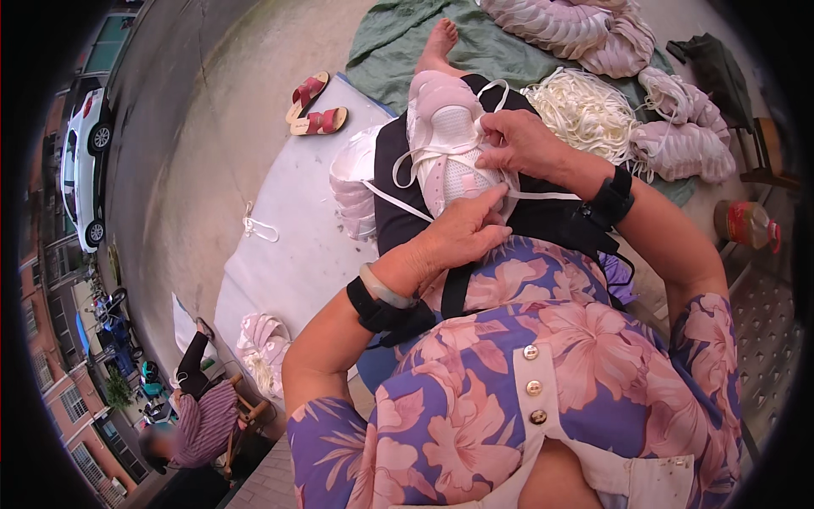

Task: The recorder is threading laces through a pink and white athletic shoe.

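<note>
A pink and white shoe upper (458, 127) with white mesh lies across my lap, over black cloth. White shoelace (424, 154) crosses its front, and loose ends trail out to both sides. My left hand (462, 227) is closed at the near end of the upper, its fingertips gripping the edge there. At the right-hand edge my right hand (527, 146) is bent, thumb and forefinger pinching at the lace beside the eyelets. The fingers partly hide what they pinch. A lace loop stands up just beyond my right hand.
Stacked shoe uppers (354, 182) lie left of my lap, with more bundles (682, 151) at right. A heap of white laces (585, 110) rests on green cloth (381, 42). Red sandals (318, 121), an oil bottle (746, 224) and a seated person (208, 420) are around me.
</note>
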A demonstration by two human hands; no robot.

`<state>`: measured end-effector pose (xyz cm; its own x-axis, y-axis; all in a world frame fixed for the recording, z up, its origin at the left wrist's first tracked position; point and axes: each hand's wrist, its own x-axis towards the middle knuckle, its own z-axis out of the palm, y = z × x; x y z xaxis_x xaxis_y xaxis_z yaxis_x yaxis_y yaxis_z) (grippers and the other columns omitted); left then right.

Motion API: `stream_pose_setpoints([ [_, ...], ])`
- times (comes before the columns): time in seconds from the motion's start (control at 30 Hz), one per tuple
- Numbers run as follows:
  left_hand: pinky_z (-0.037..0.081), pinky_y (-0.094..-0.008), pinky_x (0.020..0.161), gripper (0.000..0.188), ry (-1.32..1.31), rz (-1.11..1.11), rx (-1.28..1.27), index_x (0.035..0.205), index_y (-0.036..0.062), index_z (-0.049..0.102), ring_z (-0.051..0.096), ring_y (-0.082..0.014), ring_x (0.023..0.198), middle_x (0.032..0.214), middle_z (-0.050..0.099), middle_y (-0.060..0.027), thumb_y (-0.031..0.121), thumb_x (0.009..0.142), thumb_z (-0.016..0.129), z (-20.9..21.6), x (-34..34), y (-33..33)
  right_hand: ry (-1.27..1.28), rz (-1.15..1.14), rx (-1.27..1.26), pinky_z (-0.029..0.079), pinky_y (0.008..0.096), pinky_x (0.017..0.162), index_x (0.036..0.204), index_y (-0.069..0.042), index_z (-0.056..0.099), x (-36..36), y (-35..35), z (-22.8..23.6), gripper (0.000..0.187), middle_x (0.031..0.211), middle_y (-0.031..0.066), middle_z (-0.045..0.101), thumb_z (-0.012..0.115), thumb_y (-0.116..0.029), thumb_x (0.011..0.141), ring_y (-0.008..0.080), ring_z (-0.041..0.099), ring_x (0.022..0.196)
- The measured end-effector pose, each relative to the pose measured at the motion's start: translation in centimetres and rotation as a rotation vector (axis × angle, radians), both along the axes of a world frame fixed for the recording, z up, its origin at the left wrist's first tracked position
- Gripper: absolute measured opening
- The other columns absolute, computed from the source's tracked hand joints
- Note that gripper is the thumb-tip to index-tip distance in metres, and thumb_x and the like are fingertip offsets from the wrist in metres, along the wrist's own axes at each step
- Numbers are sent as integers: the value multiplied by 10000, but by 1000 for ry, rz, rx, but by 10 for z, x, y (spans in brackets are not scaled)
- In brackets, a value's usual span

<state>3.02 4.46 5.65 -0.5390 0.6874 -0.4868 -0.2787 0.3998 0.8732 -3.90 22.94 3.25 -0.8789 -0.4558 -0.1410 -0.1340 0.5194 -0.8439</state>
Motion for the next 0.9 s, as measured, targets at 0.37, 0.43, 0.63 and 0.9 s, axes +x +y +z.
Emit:
stream_pose_setpoints([
  [0.37, 465, -411, 682, 328, 1082, 402, -427, 953, 49, 485, 590, -344, 799, 831, 583, -147, 144, 680, 639, -16, -40, 14, 101, 104, 153, 472, 416, 653, 792, 11, 565, -3, -5, 10, 282, 709, 185, 589, 673, -180, 615, 362, 595, 722],
  [0.43, 462, -423, 682, 354, 1036, 395, -460, 942, 56, 449, 586, -353, 799, 847, 574, -153, 174, 672, 645, -17, -41, 16, 153, 111, 174, 471, 425, 675, 795, 9, 569, -3, -5, 9, 259, 729, 189, 592, 655, -162, 620, 367, 593, 748],
  [0.63, 456, -423, 639, 265, 1165, 397, -417, 892, 56, 461, 566, -363, 756, 786, 537, -145, 108, 684, 617, -28, -42, 11, 283, 124, 225, 456, 448, 737, 781, -1, 574, -1, -3, 8, 192, 804, 203, 594, 600, -122, 633, 376, 577, 828],
  [0.9, 456, -391, 521, 98, 1436, 206, -425, 736, 68, 513, 568, -302, 616, 693, 513, -103, 77, 693, 601, -25, -45, 17, 359, 163, 187, 457, 450, 691, 682, 16, 552, -11, 1, -8, 124, 726, 208, 579, 562, -94, 626, 374, 581, 751],
])
